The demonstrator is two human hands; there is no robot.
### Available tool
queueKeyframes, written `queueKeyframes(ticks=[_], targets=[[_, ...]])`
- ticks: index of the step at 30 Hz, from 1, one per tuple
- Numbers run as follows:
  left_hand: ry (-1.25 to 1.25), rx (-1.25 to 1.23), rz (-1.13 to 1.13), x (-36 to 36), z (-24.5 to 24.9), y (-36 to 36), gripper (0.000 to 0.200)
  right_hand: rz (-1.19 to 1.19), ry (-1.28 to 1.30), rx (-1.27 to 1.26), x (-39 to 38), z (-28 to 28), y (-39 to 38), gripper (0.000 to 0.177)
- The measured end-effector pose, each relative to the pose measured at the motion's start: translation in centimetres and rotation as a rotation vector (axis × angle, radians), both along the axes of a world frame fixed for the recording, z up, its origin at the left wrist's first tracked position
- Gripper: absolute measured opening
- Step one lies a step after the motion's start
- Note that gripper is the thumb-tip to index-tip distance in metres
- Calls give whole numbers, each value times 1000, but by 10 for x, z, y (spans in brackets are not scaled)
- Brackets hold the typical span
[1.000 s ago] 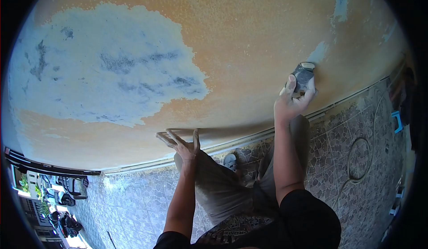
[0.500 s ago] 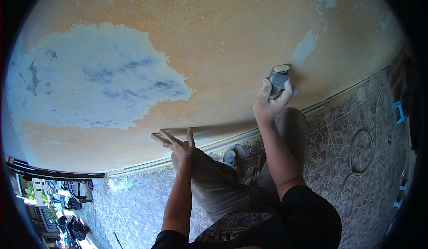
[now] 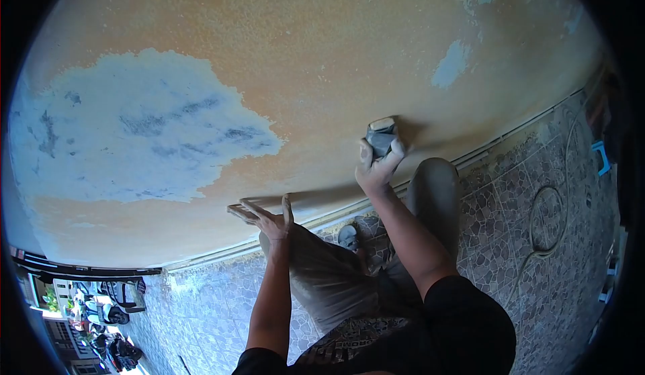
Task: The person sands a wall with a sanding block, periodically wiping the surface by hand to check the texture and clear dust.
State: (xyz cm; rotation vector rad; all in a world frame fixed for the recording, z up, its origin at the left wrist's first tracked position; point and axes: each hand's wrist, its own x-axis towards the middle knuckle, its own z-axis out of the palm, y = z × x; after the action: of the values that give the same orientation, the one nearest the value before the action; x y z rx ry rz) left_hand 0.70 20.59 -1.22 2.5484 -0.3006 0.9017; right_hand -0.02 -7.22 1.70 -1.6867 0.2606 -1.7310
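Note:
My right hand (image 3: 380, 165) grips a block wrapped in dark grey sheet (image 3: 381, 140), its pale end showing, held against the orange-tan wall (image 3: 322, 100). Dust whitens the fingers. Lower left of it, my left hand (image 3: 271, 222) has its fingers spread, the tips at the wall, with nothing held. A large pale patch with grey smudges (image 3: 154, 123) covers the wall's left part. Smaller pale patches (image 3: 451, 64) lie at the upper right.
My bent knees are close to the wall's foot, above a stone-patterned tiled floor (image 3: 490, 227). A coiled hose (image 3: 545, 220) lies on the right, near a blue plastic object (image 3: 601, 157). Parked motorcycles (image 3: 121, 352) stand at the lower left.
My right hand has moved left and slightly down along the wall with the wrapped block. My left hand stays nearly in place. The view has shifted slightly.

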Motion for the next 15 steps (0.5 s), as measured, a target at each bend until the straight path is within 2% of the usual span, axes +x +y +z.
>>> queueKeyframes(ticks=[2, 3, 5, 6, 8, 11, 12, 14, 15], targets=[[-1, -20, -9, 0, -4, 1, 124, 8, 223, -221, -27, -51, 19, 61], [9, -33, -8, 1, -5, 1, 124, 2, 214, -217, -24, -46, 19, 61], [2, -2, -4, 1, 4, -2, 125, 96, 209, -66, -27, -16, 28, 62], [43, -17, 10, -4, 5, -2, 125, 64, 113, -50, -22, 19, 21, 62], [87, -24, 41, -3, -1, 0, 127, 165, -34, 194, -13, 77, 2, 60], [22, -41, 4, -1, -2, -1, 127, 150, -154, 196, -1, 94, -7, 60], [-5, -39, -6, 0, -2, -1, 126, 73, -105, 120, 2, 70, 2, 50], [-20, -42, -17, -2, 4, -3, 126, -42, 58, -167, -5, -5, 18, 61], [-24, -37, -20, -3, 4, -4, 126, 8, 184, -188, -24, -43, 28, 62]])
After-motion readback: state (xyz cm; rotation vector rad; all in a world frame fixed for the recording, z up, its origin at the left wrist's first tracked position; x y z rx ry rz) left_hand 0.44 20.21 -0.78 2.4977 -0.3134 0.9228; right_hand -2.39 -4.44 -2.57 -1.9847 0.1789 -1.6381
